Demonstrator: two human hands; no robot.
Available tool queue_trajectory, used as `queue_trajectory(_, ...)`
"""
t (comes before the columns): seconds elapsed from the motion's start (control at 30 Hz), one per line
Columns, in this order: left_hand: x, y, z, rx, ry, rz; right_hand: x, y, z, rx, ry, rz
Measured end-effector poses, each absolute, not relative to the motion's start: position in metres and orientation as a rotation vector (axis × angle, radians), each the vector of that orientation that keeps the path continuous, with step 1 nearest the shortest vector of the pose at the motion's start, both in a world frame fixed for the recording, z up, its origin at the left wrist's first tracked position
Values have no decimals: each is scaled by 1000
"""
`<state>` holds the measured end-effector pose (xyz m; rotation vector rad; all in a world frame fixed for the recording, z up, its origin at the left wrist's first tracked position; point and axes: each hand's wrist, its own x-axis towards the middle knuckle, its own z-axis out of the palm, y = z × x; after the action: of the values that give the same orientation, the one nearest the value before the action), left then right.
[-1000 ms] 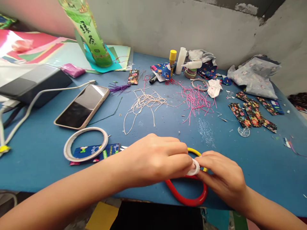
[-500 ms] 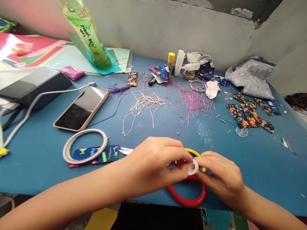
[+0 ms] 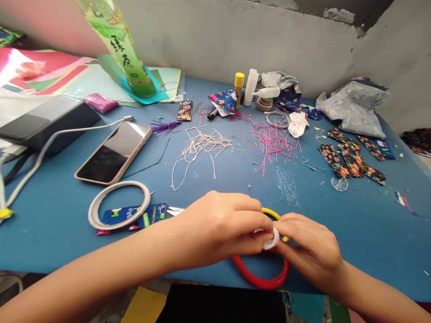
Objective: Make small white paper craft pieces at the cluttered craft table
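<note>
Both hands meet over the front of the blue table around a small white roll (image 3: 273, 241) with a hollow end; its material I cannot make out. The fingers and thumb of my left hand (image 3: 232, 224) pinch it from the left, one fingertip at its opening. From the right, my right hand (image 3: 308, 244) grips its other side, fingers closed. Beneath them lie scissors (image 3: 266, 283) with a red and a yellow handle loop; the blade tips show left of my left hand. A roll of white tape (image 3: 94, 211) rests on a blue printed fabric strip (image 3: 156, 215).
A phone (image 3: 114, 152) and a green tea bottle (image 3: 129, 58) stand to the left. Beige cords (image 3: 205, 146) and pink cords (image 3: 272, 141) lie mid-table. Behind are a glue stick (image 3: 239, 83) and white bottles (image 3: 251, 87). Floral fabric pieces (image 3: 352, 159) lie right.
My left hand has shifted slightly right, its fingertip now at the roll's opening. The white roll looks turned and its hole partly covered. The things on the table have stayed put.
</note>
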<state>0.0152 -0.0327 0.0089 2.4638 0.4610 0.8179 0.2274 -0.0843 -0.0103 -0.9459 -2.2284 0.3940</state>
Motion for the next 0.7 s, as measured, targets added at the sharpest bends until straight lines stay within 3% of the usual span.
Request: queue_trajectory(0.7,12,-29,19,2135,501,719,228,-87,-7,-963,-2224,417)
